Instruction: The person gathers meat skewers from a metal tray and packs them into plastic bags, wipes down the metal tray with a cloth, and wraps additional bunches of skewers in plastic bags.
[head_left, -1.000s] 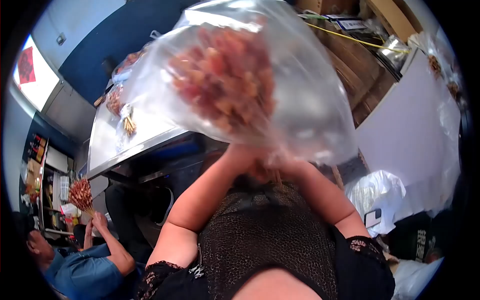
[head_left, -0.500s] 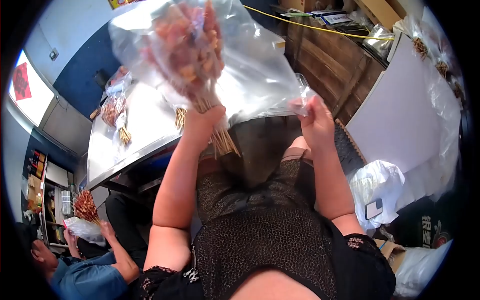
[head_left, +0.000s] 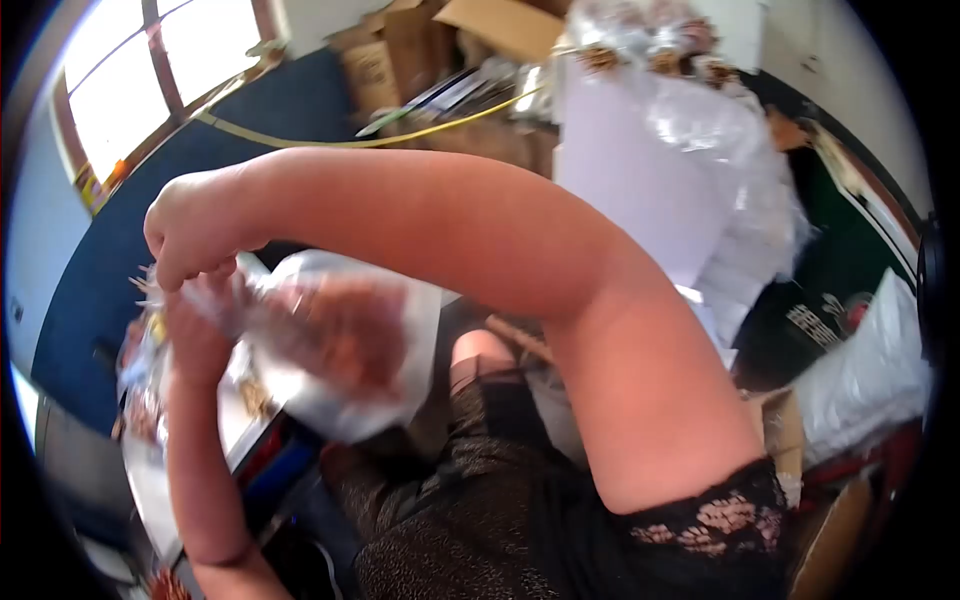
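Note:
A clear plastic bag (head_left: 395, 405) holds a bundle of reddish skewers (head_left: 355, 335), blurred by motion and tipped sideways, its heads toward the right. At the gathered neck of the bag, on the left, my left hand (head_left: 200, 325) is closed around the bundle. My right hand (head_left: 195, 225) reaches across from the right and is closed just above the left one, at the same neck. Thin stick ends poke out left of the hands. What the right fingers pinch is hidden.
Bagged skewer bundles lie on the white table (head_left: 150, 500) at the left. Cardboard boxes (head_left: 395, 60) and a yellow cord (head_left: 440, 128) are at the back. More bagged bundles (head_left: 665, 40) rest beyond a pale board (head_left: 630, 180). A white sack (head_left: 870, 370) stands at the right.
The view has turned to the right. My right hand has let go of the bag's edge and crossed over to my left hand. The bagged bundle has tipped from upright to sideways.

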